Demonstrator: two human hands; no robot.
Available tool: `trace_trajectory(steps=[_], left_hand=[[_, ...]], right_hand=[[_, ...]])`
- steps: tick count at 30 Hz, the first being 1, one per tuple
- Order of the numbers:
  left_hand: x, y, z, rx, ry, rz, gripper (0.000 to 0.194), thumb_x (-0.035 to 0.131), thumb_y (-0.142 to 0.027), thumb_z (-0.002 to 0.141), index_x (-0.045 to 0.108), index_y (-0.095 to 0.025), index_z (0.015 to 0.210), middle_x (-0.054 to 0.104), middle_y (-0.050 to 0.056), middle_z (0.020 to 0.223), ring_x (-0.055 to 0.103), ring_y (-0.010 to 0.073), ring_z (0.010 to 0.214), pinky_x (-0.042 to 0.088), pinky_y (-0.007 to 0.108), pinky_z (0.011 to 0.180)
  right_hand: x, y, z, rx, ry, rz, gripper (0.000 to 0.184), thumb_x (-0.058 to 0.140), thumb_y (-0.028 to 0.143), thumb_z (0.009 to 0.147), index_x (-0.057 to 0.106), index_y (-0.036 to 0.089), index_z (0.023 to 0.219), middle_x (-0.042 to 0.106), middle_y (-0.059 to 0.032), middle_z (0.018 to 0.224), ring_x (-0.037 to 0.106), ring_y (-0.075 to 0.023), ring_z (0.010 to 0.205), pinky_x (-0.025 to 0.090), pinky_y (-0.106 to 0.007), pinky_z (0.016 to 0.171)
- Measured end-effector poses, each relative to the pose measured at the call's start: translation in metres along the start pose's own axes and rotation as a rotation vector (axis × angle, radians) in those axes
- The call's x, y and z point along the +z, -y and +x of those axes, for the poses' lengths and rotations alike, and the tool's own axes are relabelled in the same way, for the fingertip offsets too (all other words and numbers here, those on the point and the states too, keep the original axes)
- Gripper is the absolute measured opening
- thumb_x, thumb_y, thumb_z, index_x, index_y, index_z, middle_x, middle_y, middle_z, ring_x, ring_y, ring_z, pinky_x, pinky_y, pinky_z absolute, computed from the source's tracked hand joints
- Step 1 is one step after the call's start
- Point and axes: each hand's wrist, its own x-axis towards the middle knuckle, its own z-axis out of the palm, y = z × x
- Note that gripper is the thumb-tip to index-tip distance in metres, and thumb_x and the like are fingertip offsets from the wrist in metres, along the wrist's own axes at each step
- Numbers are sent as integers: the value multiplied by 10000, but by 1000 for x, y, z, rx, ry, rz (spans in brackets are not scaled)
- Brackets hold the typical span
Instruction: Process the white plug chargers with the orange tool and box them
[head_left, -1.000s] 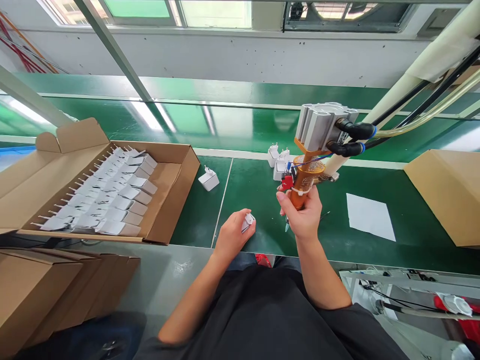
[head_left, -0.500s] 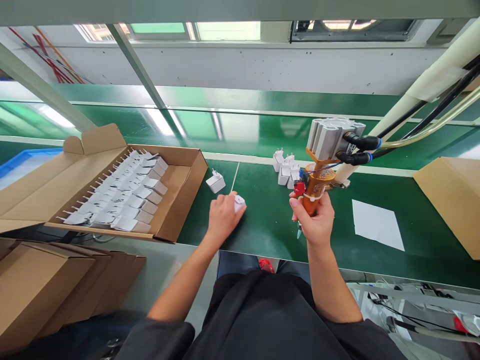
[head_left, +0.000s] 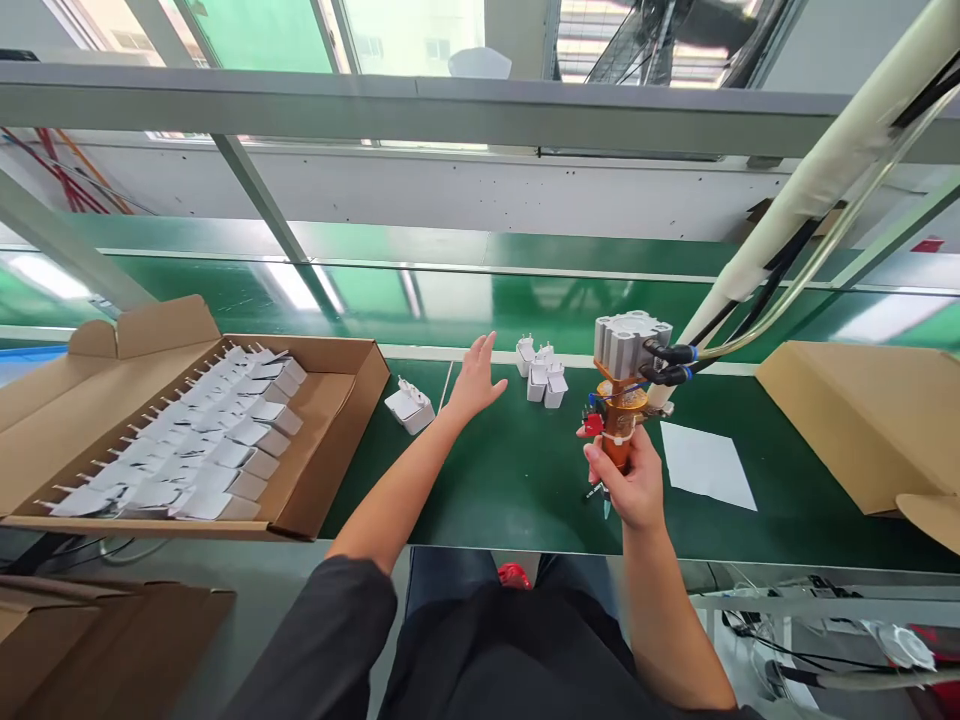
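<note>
My right hand (head_left: pixel 631 480) is closed around the orange body of a hanging pneumatic tool (head_left: pixel 622 400), which has a grey metal block on top and hoses running up to the right. My left hand (head_left: pixel 476 375) is stretched forward over the green belt, fingers apart and holding nothing. It hovers between a small pile of white plug adapters (head_left: pixel 409 405) on its left and a cluster of white plug adapters (head_left: pixel 541 375) on its right. Rows of white adapters lie in the open cardboard box (head_left: pixel 341 440) at the left.
A white paper sheet (head_left: pixel 706 465) lies on the green belt (head_left: pixel 510 480) right of the tool. A closed cardboard box (head_left: pixel 862 420) stands at the far right. Flat cartons (head_left: pixel 105 630) are stacked low at the left. Cables and parts (head_left: pixel 862 640) sit at the lower right.
My left hand has let go of the white adapter it held, leaving it beside the one by the box, and has moved forward and opened. The right hand still holds the tool.
</note>
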Motion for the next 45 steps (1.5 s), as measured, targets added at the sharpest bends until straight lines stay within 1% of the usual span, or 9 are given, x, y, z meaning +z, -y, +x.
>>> trace_trajectory(steps=[4, 8, 13, 16, 20, 32, 38, 41, 45], left_hand=[[24, -14, 66, -65, 175, -150, 1074, 758, -129, 638, 227, -146, 1572, 470, 217, 1481, 429, 380, 1398, 375, 523, 1138], [13, -19, 71, -49, 219, -178, 990, 717, -137, 656, 290, -144, 1549, 633, 185, 1270, 664, 318, 1077, 535, 477, 951], [-37, -16, -3, 39, 283, -223, 921, 683, -145, 642, 381, -233, 1507, 657, 92, 1250, 661, 244, 1070, 554, 358, 922], [-65, -16, -64, 146, 461, -280, 857, 664, -125, 649, 439, -260, 1465, 664, 63, 1260, 662, 219, 1088, 558, 324, 918], [-80, -18, -126, 80, 587, -346, 766, 647, -65, 670, 526, -265, 1400, 669, 65, 1287, 660, 215, 1141, 551, 328, 961], [-23, -19, -195, -293, 122, -832, 661, 656, -490, 882, 488, -206, 1455, 597, 160, 1416, 589, 288, 1290, 552, 391, 993], [-15, -28, -206, -356, -86, -572, 438, 479, -515, 980, 680, -189, 1193, 731, 114, 1179, 725, 222, 976, 601, 333, 834], [-8, -34, -208, -243, -145, -380, 424, 628, -515, 893, 681, -174, 1138, 590, 164, 1411, 676, 271, 1132, 601, 352, 856], [4, -42, -211, -174, -151, -230, 365, 680, -439, 867, 665, -178, 1122, 724, 135, 1141, 700, 280, 1051, 575, 398, 902]], right_hand=[[2, 4, -2, -14, -3, -26, 207, 713, 365, 833, 581, 213, 883, 528, 65, 573, 503, -93, 412, 444, -213, 388], [0, 7, -4, -10, 10, -47, 227, 707, 385, 837, 566, 208, 853, 535, 60, 577, 496, -91, 407, 444, -214, 384], [-4, 3, -6, -12, 20, -29, 230, 721, 377, 843, 573, 208, 892, 551, 54, 581, 489, -98, 417, 417, -223, 384], [-2, 1, -7, 1, 14, -27, 227, 729, 364, 846, 570, 210, 899, 569, 47, 592, 489, -103, 435, 401, -233, 401], [8, 3, -5, 15, 4, 4, 253, 751, 369, 826, 565, 214, 898, 595, 38, 622, 481, -99, 441, 387, -237, 408], [42, 11, 7, -19, 42, 92, 281, 732, 408, 836, 539, 229, 937, 585, 53, 613, 498, -107, 442, 432, -253, 429], [54, 16, 9, -54, 48, 128, 270, 721, 376, 843, 549, 235, 997, 595, 62, 597, 510, -112, 439, 425, -245, 419], [63, 17, 9, -58, 56, 136, 270, 701, 381, 853, 544, 234, 1017, 646, 37, 677, 507, -103, 444, 430, -249, 426], [80, 19, 9, -50, 44, 124, 313, 727, 404, 828, 525, 234, 997, 596, 54, 647, 486, -101, 458, 428, -252, 442]])
